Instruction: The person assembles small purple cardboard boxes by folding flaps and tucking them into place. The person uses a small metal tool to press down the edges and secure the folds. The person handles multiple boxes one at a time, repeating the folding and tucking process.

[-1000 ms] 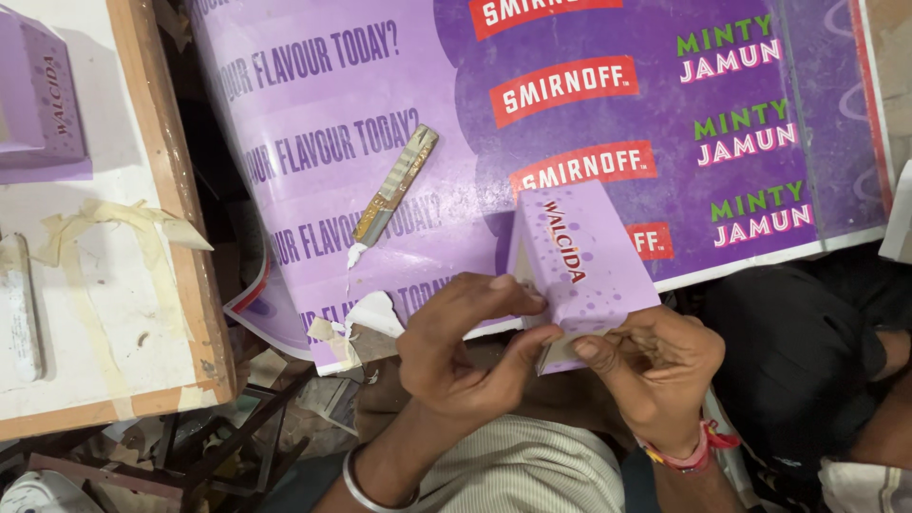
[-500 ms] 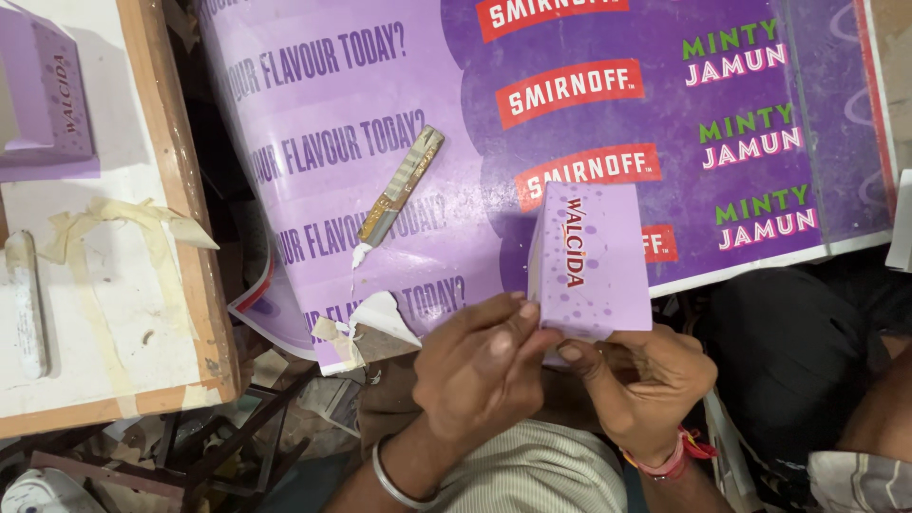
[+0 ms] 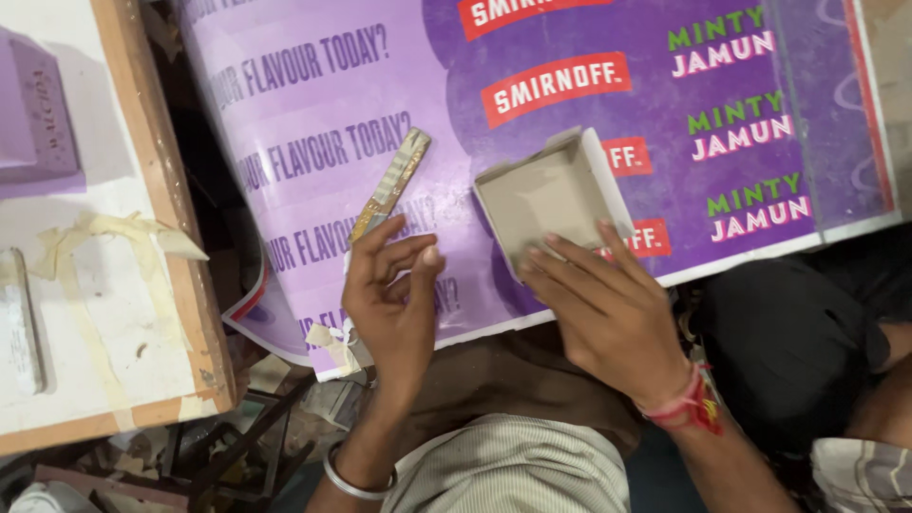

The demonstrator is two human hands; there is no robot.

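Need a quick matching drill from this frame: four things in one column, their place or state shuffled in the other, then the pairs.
Things:
1. small cardboard box
2. utility knife
3. purple box
4. metal bangle

Places or states:
A. around the left wrist
B. open side up, under the right hand fingers
C. lying on the purple printed sheet above the left hand
D. on the white board at far left

Pairs: 1-B, 2-C, 3-D, 4-A
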